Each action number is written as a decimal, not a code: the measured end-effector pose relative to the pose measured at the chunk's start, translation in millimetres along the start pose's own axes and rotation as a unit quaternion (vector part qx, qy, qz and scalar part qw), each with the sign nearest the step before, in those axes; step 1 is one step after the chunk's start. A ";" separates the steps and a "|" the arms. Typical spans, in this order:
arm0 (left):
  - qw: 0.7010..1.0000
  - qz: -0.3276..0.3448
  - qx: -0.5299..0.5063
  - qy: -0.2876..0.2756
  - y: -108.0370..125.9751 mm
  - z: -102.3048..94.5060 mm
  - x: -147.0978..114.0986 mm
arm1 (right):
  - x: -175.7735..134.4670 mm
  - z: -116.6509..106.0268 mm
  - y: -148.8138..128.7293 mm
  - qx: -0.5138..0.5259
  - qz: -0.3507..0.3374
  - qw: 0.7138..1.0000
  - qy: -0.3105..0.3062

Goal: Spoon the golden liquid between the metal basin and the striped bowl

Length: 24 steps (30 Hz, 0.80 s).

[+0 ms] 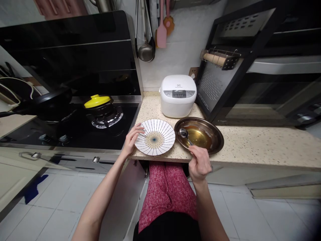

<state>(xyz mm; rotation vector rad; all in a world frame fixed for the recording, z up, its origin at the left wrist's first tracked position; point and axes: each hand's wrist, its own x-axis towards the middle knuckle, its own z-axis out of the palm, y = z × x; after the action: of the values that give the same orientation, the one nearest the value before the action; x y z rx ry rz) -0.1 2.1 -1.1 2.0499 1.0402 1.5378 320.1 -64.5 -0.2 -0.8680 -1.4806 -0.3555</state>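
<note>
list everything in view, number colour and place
countertop: 1, beige speckled, across the middle
plate: 1, white with dark lines, countertop's front edge
basin: 1, brownish metallic, right of the plate
spoon: 1, silver, over the basin
rice cooker: 1, white, behind the basin and plate
stove: 1, black, left
covered pot: 1, dark, yellow lid, on stove
pan: 1, black, stove's left
ladle: 1, silver, hung on wall
spatula: 1, pink, beside the ladle
wire basket: 1, dark, upper right
oven: 1, black and silver, right
cloth: 1, blue, floor, left
trousers: 1, pinkish red, below
left hand: 1, bare, on plate's left rim
right hand: 1, bare, holding the spoon
</note>
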 end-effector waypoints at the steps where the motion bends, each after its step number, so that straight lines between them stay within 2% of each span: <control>1: 1.000 0.000 0.000 0.001 -0.2 0.0 0.0 | 0.2 0.0 -0.5 0.000 0.007 1.000 0.005; 5: 1.000 -0.001 0.004 0.002 -0.4 -0.3 0.2 | 1.4 0.1 -6.8 0.018 0.049 0.997 0.058; 10: 1.000 0.002 0.001 0.001 -0.1 -0.2 0.4 | 0.9 2.2 -22.6 0.094 0.138 0.980 0.112; 14: 1.000 0.004 -0.004 0.002 -0.4 0.2 0.3 | -2.5 7.1 -34.5 0.149 0.175 0.971 0.071; 19: 1.000 0.007 -0.004 0.001 -2.0 -0.2 0.2 | -5.8 16.0 -44.4 0.164 0.161 0.973 -0.004; 24: 1.000 0.012 -0.002 0.001 -2.1 -0.3 0.3 | -6.8 24.0 -49.9 0.158 0.154 0.975 -0.033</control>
<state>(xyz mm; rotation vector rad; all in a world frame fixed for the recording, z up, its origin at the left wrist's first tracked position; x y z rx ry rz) -1.1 3.6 -2.3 2.0669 1.0157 1.5523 267.7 -83.0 4.3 -0.8401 -1.3877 0.1383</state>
